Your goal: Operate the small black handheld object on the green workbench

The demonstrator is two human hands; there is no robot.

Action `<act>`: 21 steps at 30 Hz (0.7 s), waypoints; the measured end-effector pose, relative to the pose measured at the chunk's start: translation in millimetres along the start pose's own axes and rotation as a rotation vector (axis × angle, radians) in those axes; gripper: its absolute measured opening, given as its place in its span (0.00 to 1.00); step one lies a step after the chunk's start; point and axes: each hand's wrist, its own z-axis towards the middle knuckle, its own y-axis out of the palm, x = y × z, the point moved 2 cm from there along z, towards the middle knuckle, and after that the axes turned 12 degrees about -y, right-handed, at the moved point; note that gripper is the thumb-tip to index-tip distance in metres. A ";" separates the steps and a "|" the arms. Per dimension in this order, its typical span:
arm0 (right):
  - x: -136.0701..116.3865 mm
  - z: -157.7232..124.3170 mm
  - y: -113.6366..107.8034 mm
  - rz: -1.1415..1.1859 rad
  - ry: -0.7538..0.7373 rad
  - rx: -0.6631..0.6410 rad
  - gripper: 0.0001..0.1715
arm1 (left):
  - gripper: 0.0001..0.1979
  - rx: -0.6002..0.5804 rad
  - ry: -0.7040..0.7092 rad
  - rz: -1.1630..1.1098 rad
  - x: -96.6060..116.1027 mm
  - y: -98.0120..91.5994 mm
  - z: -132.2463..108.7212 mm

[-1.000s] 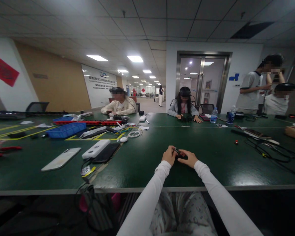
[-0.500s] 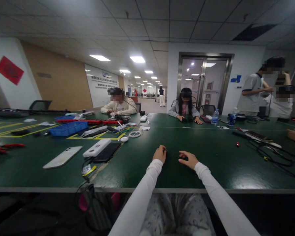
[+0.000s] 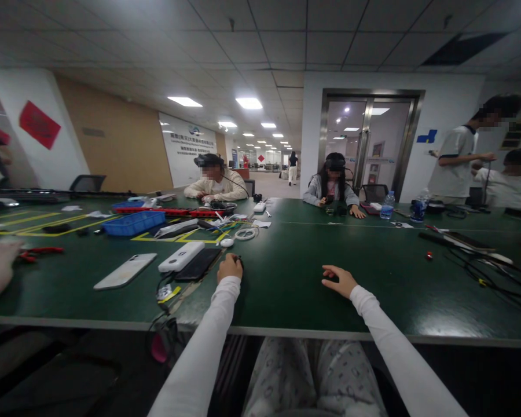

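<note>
My left hand [image 3: 230, 268] is closed in a loose fist on the green table [image 3: 286, 284], out to the left near a black phone [image 3: 198, 264] and a white power bank [image 3: 181, 256]. A small dark thing pokes from its fingers; I cannot make out what it is. My right hand [image 3: 338, 279] rests on the table further right, fingers apart and curled a little, with nothing in it. Both arms wear white sleeves.
A white phone [image 3: 124, 271], a blue basket [image 3: 134, 222], red pliers [image 3: 39, 252] and coiled white cable [image 3: 245, 234] lie to the left. Black cables [image 3: 495, 275] and a small red thing [image 3: 428, 255] lie to the right. Other people sit and stand across the table.
My hands were together, both pinching a small dark thing. They have come apart: the left hand has moved left with it toward the black phone, and the right hand has opened and stayed.
</note>
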 end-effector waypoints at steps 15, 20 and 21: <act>0.1 -2.3 -0.1 -0.001 -0.010 0.007 0.29 | 0.11 0.160 -0.071 -0.103 -14.1 -8.3 7.8; -1.6 -2.6 -0.6 0.001 0.011 -0.010 0.29 | 0.11 0.125 -0.076 -0.082 -12.6 -8.4 6.8; -2.1 -2.6 -0.8 0.000 0.013 -0.010 0.29 | 0.11 0.117 -0.072 -0.074 -12.2 -8.3 6.7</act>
